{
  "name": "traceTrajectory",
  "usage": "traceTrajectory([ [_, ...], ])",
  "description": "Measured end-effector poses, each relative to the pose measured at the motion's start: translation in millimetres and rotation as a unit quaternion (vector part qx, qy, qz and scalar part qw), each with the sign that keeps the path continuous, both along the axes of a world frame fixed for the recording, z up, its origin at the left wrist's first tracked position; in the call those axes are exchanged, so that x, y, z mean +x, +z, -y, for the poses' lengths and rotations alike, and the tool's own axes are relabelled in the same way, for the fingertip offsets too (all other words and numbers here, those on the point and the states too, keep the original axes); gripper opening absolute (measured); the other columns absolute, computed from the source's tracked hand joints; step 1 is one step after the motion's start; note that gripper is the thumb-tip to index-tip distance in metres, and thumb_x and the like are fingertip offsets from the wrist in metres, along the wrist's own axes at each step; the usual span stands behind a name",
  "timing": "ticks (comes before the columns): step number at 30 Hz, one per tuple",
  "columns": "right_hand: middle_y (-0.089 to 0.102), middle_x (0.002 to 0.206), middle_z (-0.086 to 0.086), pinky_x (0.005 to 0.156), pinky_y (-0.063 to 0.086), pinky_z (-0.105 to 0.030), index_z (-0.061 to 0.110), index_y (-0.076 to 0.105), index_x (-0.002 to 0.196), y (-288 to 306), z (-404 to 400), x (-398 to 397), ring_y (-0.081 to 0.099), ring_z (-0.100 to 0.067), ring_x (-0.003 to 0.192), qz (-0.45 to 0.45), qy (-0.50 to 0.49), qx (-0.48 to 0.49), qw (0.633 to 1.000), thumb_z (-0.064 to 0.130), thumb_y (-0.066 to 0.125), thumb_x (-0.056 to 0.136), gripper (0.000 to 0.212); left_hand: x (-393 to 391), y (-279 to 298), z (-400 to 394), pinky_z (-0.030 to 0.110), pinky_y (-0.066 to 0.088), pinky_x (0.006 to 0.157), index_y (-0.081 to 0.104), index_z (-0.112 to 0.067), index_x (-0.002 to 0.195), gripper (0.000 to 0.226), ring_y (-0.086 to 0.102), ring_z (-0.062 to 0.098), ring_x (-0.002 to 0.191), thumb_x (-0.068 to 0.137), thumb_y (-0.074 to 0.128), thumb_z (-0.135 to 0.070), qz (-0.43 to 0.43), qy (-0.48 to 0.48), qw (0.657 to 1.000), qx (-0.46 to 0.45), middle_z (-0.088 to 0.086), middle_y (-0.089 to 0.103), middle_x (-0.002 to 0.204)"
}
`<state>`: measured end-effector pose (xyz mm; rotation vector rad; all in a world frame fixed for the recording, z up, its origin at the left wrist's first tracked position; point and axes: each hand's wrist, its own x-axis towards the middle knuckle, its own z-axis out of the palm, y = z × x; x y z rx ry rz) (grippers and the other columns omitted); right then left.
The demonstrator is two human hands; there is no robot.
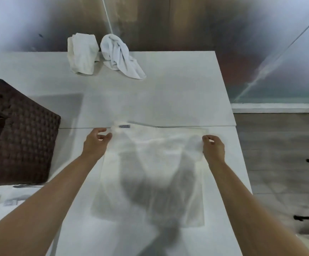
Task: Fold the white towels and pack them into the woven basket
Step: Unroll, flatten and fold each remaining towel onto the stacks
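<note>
A white towel [153, 169] lies spread on the white table [168, 93] in front of me, blurred by motion. My left hand [96, 143] pinches its far left corner, near a small blue label. Its far right corner is pinched by my right hand [213, 147]. Two more white towels sit at the table's far edge: one roughly bundled [82, 53], one crumpled [119, 55] beside it. The dark brown woven basket [19, 137] stands at the left, its inside hidden from this angle.
A seam [187, 126] runs across the table just beyond the towel. The table's right edge drops to a grey floor [279, 154]. Papers with dark print [13, 198] lie at the near left, below the basket.
</note>
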<state>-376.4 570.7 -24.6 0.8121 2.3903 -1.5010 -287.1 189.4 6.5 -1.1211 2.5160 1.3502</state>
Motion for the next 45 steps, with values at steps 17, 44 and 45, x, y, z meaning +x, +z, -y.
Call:
traceTrajectory([
  [17,0.065,0.119,-0.006,0.077,0.049,-0.034,0.017,0.058,0.133,-21,-17,205,0.057,-0.021,0.094,0.121,0.079,0.111,0.983,0.02,0.061,0.096,0.037,207,-62,-30,0.042,0.04,0.101,0.054,-0.02,0.132,0.044,0.053,0.035,0.116,0.09,0.068,-0.017,0.153,-0.122,0.979,-0.063,0.014,0.055,0.128],
  [44,0.065,0.097,-0.019,0.076,0.057,-0.04,-0.001,0.058,0.106,-17,-39,380,0.069,-0.027,0.076,0.149,-0.156,-0.115,0.97,0.008,0.065,0.097,0.015,340,-44,-57,0.033,0.046,0.062,0.057,-0.01,0.089,0.019,0.06,0.026,0.075,0.092,0.063,-0.027,0.151,0.014,0.988,0.027,0.009,0.063,0.085],
  [45,0.065,0.098,-0.019,0.075,0.057,-0.039,0.0,0.058,0.107,-16,-44,381,0.069,-0.027,0.076,0.15,-0.158,-0.122,0.968,0.006,0.066,0.096,0.014,346,-45,-62,0.037,0.05,0.067,0.057,-0.011,0.091,0.019,0.061,0.028,0.077,0.092,0.063,-0.029,0.159,0.039,0.986,0.04,0.009,0.063,0.085],
])
